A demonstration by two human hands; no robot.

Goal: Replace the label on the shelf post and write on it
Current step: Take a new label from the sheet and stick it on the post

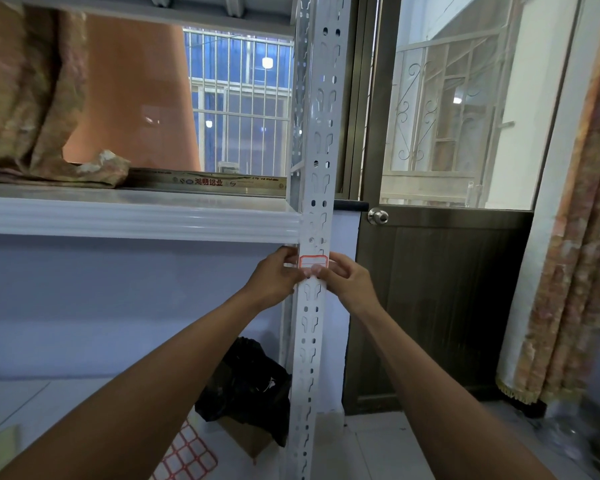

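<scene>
A white perforated shelf post runs up the middle of the view. A small white label with a red border lies flat on the post just below the shelf beam. My left hand holds the label's left edge against the post, fingers wrapped around the post's side. My right hand presses on the label's right and lower edge with thumb and fingertips. The label's writing lines look blank. No pen is in view.
A white shelf beam meets the post at the left, with folded cloth on the shelf. A sheet of red-bordered labels lies on the lower shelf beside a black bag. A door with a round knob stands right of the post.
</scene>
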